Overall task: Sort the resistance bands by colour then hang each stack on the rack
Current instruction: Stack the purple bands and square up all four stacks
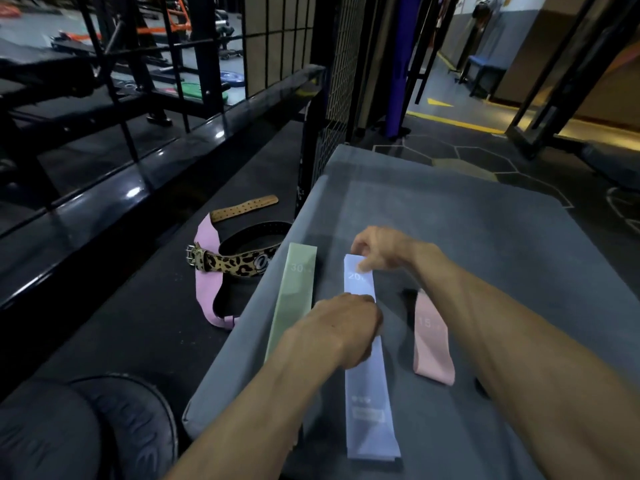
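Note:
Three flat resistance bands lie side by side on a grey padded bench (pixel 467 220). The green band (pixel 294 299) marked 30 is on the left. The lavender band (pixel 369 393) marked 20 is in the middle, and the pink band (pixel 433 344) marked 15 is on the right. My left hand (pixel 343 327) rests with curled fingers on the middle of the lavender band. My right hand (pixel 384 251) pinches that band's far end. Another pink band (pixel 207 275) lies on the black floor mat to the left.
A leopard-print lifting belt (pixel 232 263) and a tan leather belt (pixel 244 207) lie on the floor left of the bench. A black rail (pixel 156 168) and wire mesh rack (pixel 336 98) stand behind. My knee (pixel 45 434) and a dark shoe (pixel 138 420) are at the lower left.

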`<action>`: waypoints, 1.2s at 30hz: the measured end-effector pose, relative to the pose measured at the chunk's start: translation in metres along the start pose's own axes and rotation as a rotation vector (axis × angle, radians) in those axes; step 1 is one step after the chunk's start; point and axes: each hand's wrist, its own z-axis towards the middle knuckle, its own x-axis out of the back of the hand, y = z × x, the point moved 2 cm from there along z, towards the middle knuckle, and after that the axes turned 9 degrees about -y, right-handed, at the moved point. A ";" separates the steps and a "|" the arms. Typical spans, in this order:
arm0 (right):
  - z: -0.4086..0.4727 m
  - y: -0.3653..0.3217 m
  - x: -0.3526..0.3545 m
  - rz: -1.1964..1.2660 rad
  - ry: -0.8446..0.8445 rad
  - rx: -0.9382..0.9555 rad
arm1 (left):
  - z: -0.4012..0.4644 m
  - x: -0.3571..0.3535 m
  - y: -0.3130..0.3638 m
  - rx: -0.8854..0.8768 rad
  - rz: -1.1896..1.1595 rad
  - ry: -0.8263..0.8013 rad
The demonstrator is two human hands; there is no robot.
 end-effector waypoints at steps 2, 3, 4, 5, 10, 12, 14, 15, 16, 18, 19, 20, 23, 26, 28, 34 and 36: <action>0.005 0.001 0.002 0.010 -0.013 -0.010 | 0.001 0.001 -0.002 -0.001 -0.019 -0.002; 0.006 0.001 0.002 0.021 -0.022 -0.014 | 0.001 0.001 -0.002 -0.003 -0.021 0.001; 0.007 0.002 0.002 0.034 -0.027 -0.014 | 0.001 0.001 -0.003 -0.002 -0.018 0.006; 0.007 0.002 0.002 0.045 -0.027 -0.013 | 0.001 0.001 -0.002 0.000 -0.017 0.008; 0.000 0.002 0.005 0.078 0.022 0.005 | -0.003 0.005 -0.001 0.023 -0.105 -0.012; -0.006 -0.001 0.008 0.081 0.022 0.020 | -0.007 0.005 -0.001 0.021 -0.155 -0.066; -0.014 -0.004 0.012 0.064 0.032 0.034 | -0.011 0.004 0.000 0.013 -0.215 -0.115; -0.018 -0.005 0.013 0.053 0.047 0.039 | -0.013 0.004 0.000 0.012 -0.235 -0.119; -0.022 -0.006 0.014 0.046 0.067 0.044 | -0.014 0.003 -0.001 0.013 -0.245 -0.116; -0.032 -0.006 0.018 0.043 0.111 0.052 | -0.015 0.004 -0.003 0.010 -0.252 -0.104; -0.039 -0.007 0.023 0.045 0.135 0.063 | -0.016 0.006 -0.005 0.003 -0.254 -0.089; -0.046 -0.008 0.029 0.042 0.160 0.081 | -0.016 0.009 -0.007 -0.004 -0.258 -0.068; -0.076 -0.013 0.060 -0.032 0.249 0.131 | -0.018 0.021 -0.016 -0.004 -0.285 0.063; -0.114 -0.021 0.100 -0.067 0.376 0.188 | -0.018 0.032 -0.033 0.049 -0.332 0.272; -0.140 -0.024 0.124 -0.086 0.467 0.206 | -0.021 0.037 -0.040 0.090 -0.364 0.390; -0.205 -0.036 0.156 -0.138 0.674 0.248 | -0.037 0.051 -0.048 0.165 -0.445 0.644; -0.213 -0.040 0.140 -0.146 0.687 0.252 | -0.040 0.051 -0.049 0.169 -0.437 0.627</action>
